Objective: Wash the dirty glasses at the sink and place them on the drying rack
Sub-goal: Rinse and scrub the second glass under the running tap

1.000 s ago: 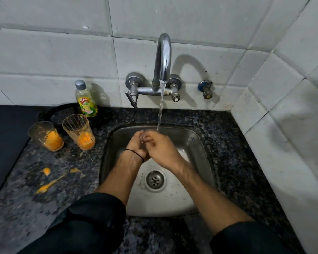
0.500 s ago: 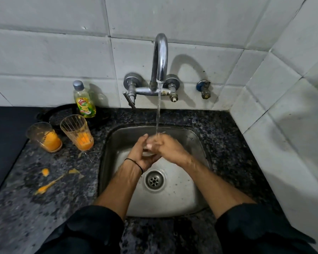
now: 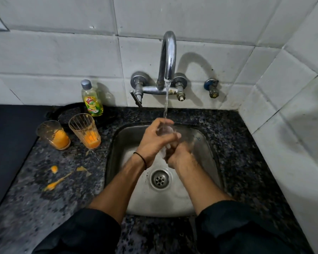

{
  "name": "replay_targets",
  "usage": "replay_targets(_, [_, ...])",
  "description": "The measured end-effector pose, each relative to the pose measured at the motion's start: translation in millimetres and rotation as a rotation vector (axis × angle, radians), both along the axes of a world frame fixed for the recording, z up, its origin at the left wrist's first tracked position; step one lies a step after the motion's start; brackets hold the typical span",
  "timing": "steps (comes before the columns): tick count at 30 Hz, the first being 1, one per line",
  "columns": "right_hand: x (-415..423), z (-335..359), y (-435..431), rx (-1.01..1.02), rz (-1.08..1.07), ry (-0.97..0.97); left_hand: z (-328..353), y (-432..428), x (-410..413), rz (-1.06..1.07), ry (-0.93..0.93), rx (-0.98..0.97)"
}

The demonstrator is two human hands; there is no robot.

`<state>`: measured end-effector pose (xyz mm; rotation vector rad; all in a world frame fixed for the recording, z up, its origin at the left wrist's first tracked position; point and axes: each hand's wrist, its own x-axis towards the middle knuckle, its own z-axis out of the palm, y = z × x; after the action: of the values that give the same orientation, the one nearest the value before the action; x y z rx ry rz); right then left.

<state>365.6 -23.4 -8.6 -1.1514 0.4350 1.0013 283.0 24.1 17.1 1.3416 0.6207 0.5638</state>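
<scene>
Over the steel sink, both my hands hold a clear glass under the running tap. My left hand wraps round the glass from the left, and my right hand grips its lower end from below. Water falls onto the glass, which my fingers mostly hide. Two dirty glasses stand on the counter to the left: a short one and a ribbed one, both with orange residue inside.
A yellow dish soap bottle stands against the tiled wall behind the glasses. Orange spills streak the dark granite counter. A black surface lies at far left. A tiled wall closes the right side.
My hands rose slightly toward the water stream and shifted on the glass; my left hand now lies over the top and my right hand lower. The view moved a little closer.
</scene>
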Motion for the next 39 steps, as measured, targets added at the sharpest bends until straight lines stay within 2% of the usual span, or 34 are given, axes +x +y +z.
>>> replay_targets(2, [-10.8,4.7,4.6,0.083,0.064,-0.035,0.9,-1.5,5.8,0.12,-0.002,0.102])
replay_targets(4, [-18.5,6.1,9.5,-0.007,0.072,-0.155,3.1,1.5,11.6,0.237,-0.002,0.087])
replay_targets(6, [-23.9,7.3,11.5,-0.112,0.122,-0.331,3.5,9.5,18.8,0.3,0.028,0.046])
replay_targets(9, [-31.0,8.7,13.2,-0.416,0.143,-0.651,1.8,18.6,29.3,0.358,0.048,-0.112])
replay_targets(11, [-38.8,14.1,9.3,-0.455,0.155,-0.928,2.9,18.3,33.6,0.375,0.095,-0.144])
replay_targets(13, [-38.5,18.5,3.9,-0.419,0.145,-1.051,3.2,11.7,34.5,0.339,0.152,-0.053])
replay_targets(15, [-30.7,19.3,2.1,-0.322,0.123,-0.938,1.2,2.0,28.0,0.283,0.208,0.082])
replay_targets(17, [-20.0,22.8,3.6,-0.154,0.093,-0.565,-6.7,-0.3,18.3,0.181,0.222,0.173])
replay_targets(18, [-15.0,26.0,3.2,-0.095,0.082,-0.402,-12.4,0.6,14.1,0.119,0.199,0.162])
replay_targets(19, [-13.4,30.5,1.7,-0.065,0.077,-0.317,-16.6,1.2,10.7,0.065,0.169,0.122])
replay_targets(20, [-13.9,33.3,1.8,-0.052,0.109,-0.329,-18.8,2.4,8.2,0.029,0.137,0.07])
replay_targets(22, [-18.1,36.2,2.1,-0.047,0.206,-0.525,-16.6,3.9,6.4,0.022,0.087,-0.062])
replay_targets(24, [-22.3,28.3,4.1,-0.088,0.265,-0.888,-11.3,5.2,5.9,0.061,0.071,-0.215])
replay_targets(26, [-21.7,19.3,5.0,-0.116,0.321,-1.167,-8.3,3.2,4.3,0.077,0.097,-0.285])
replay_targets(29, [-18.0,11.1,4.2,-0.104,0.422,-1.359,-16.6,-4.0,3.1,0.153,0.088,-0.269])
replay_targets(32, [-21.9,12.2,6.9,-0.24,0.525,-1.328,-30.8,-8.4,3.2,0.261,0.096,-0.298])
replay_targets(35, [-19.0,21.2,21.3,-0.384,0.542,-1.113,-24.3,-23.6,-1.3,0.265,0.072,-0.331])
replay_targets(36, [-13.8,24.2,24.8,-0.377,0.539,-1.013,-24.3,-30.1,-4.0,0.247,0.056,-0.332])
replay_targets(39, [-3.3,28.7,22.4,-0.127,0.481,-0.693,-22.3,-39.1,-13.4,0.152,-0.03,-0.331])
